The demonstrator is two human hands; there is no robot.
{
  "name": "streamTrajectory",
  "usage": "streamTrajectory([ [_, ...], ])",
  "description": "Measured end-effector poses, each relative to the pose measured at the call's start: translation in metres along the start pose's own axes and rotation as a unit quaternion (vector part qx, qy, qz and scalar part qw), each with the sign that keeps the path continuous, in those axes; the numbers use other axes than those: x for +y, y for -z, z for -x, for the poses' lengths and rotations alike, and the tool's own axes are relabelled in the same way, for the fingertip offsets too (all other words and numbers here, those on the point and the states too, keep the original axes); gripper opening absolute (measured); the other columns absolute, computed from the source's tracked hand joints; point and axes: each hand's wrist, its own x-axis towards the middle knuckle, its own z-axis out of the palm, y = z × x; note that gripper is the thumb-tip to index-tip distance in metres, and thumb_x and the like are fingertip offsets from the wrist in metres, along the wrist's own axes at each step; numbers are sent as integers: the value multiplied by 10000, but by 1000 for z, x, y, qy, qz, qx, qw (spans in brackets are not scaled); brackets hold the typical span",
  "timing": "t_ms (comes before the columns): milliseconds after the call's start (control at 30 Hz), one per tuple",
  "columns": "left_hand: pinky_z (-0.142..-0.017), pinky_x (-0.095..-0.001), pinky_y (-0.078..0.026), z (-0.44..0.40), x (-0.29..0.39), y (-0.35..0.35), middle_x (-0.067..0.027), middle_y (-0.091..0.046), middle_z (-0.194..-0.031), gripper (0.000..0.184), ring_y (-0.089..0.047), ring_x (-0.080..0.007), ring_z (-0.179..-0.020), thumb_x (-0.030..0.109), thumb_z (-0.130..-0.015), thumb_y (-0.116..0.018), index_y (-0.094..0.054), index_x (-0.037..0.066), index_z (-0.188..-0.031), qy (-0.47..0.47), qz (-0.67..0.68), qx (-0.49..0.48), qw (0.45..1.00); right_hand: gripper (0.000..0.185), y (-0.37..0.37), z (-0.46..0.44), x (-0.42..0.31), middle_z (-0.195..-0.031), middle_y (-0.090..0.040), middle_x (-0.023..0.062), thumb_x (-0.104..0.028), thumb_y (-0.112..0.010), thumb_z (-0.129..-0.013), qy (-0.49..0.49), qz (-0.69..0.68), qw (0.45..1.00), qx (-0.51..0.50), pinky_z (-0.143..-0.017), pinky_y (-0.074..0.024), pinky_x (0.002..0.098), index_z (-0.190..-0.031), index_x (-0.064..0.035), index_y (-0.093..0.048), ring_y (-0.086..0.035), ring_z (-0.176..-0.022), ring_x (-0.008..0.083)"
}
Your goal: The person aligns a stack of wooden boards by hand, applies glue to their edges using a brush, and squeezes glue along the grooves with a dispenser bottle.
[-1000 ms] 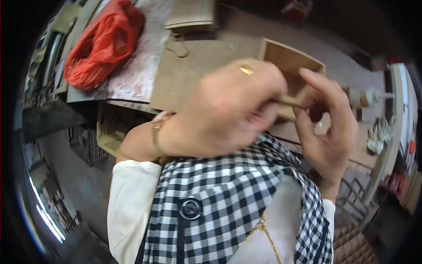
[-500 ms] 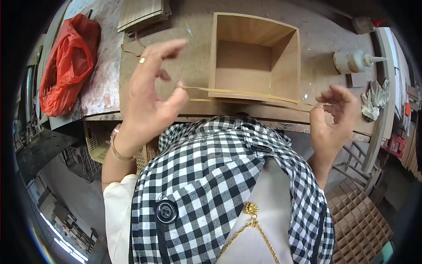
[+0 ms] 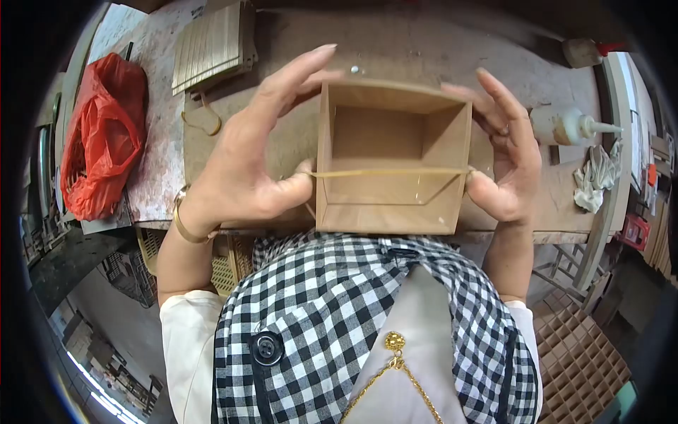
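Note:
An open wooden box [image 3: 388,220] stands close to the table's front edge, its open side facing me. A thin tan rubber band [image 3: 388,172] runs taut across the opening, from one side wall to the other. My left hand [image 3: 247,166] is at the box's left side, its thumb on the band's left end and its fingers stretched out above. On the opposite side my right hand [image 3: 514,166] has its thumb on the band's right end, fingers raised and partly curled. Whether the band passes behind the box is hidden.
A red plastic bag [image 3: 106,141] lies at the left, near stacked wooden slats [image 3: 212,46] and a loose tan band [image 3: 212,127]. At the right are a glue bottle [image 3: 561,127], a crumpled cloth [image 3: 597,177] and a brush-like tool [image 3: 583,53]. A divided grid [image 3: 579,353] stands below.
The box has come nearer to me and tilted. Both hands have moved inward to its sides. The band, earlier stretched near its front edge, now crosses the middle of its opening.

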Motion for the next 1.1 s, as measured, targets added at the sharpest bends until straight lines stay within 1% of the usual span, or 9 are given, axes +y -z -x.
streamTrajectory([
  [67, -918, -304, -426, -6, -4, 3, -133, -571, -1115, 668, -550, -214, -1009, -30, -583, -486, -420, -4, -1247, 23, 37, 15, 999, 604, 1, -5, 4, -1118, -565, 227, 22, -445, -643, -7, -8, 1000, 6, -791, -471, 236, -1244, 54, -386, -595, -915, 218],
  [200, -797, -251, -474, -18, -17, 12, -113, -639, -916, 432, -601, -180, -815, -46, -619, -477, -578, -16, -1037, 43, 9, -7, 999, 497, 0, -14, 12, -892, -659, 163, 75, -472, -639, -92, -63, 990, 91, -490, -398, 122, -1133, 25, -491, -542, -558, 83],
  [367, -701, -219, -476, -26, -19, 8, -86, -648, -798, 255, -586, -148, -699, -53, -649, -464, -627, -14, -841, 103, 87, 30, 990, 396, -10, -14, 8, -809, -673, 130, 105, -442, -683, -113, -65, 979, 155, -427, -306, 105, -1062, 20, -517, -433, -479, 22],
  [567, -732, -222, -470, -24, -38, 14, -92, -639, -870, 277, -577, -146, -736, -35, -665, -504, -610, -12, -920, 211, 215, -4, 954, 351, -12, -14, 9, -866, -663, 149, 86, -494, -698, -162, -113, 964, 176, -438, -363, 107, -1042, 23, -518, -531, -532, 66],
  [733, -778, -248, -464, -4, -40, -6, -104, -616, -957, 315, -574, -168, -818, 38, -708, -583, -586, -5, -1020, 190, 303, 62, 932, 324, -15, 13, 29, -1000, -623, 180, 8, -542, -766, -67, -26, 991, 111, -589, -473, 155, -1086, 32, -494, -617, -754, 145],
  [867, -826, -278, -455, 28, -51, -13, -117, -588, -1042, 395, -566, -198, -883, 152, -749, -641, -551, 18, -1109, 73, 102, 94, 988, 301, -30, 38, 29, -1114, -563, 181, -92, -538, -837, -24, -27, 986, 164, -814, -478, 250, -1103, 41, -489, -567, -1014, 220],
  [900, -826, -278, -455, 31, -46, -13, -117, -588, -1042, 395, -566, -198, -883, 152, -749, -641, -551, 18, -1109, 72, 101, 93, 988, 301, -31, 44, 30, -1114, -563, 181, -92, -538, -837, -22, -27, 986, 166, -814, -478, 250, -1103, 41, -489, -567, -1014, 220],
  [1033, -717, -280, -471, 40, -21, -15, -135, -582, -1076, 346, -572, -204, -820, 238, -791, -626, -589, 46, -1076, -191, -146, 170, 956, 258, -35, 62, 35, -1117, -557, 154, -108, -478, -878, -145, -140, 934, 297, -896, -428, 303, -1089, 36, -512, -533, -1039, 211],
  [1100, -589, -276, -439, 37, -8, -6, -128, -580, -1099, 283, -537, -176, -691, 265, -806, -611, -629, 66, -1007, -321, -218, 9, 922, 221, -29, 65, 25, -1054, -579, 127, -83, -466, -876, -192, 13, 943, 270, -859, -445, 293, -1054, 28, -534, -555, -948, 193],
])
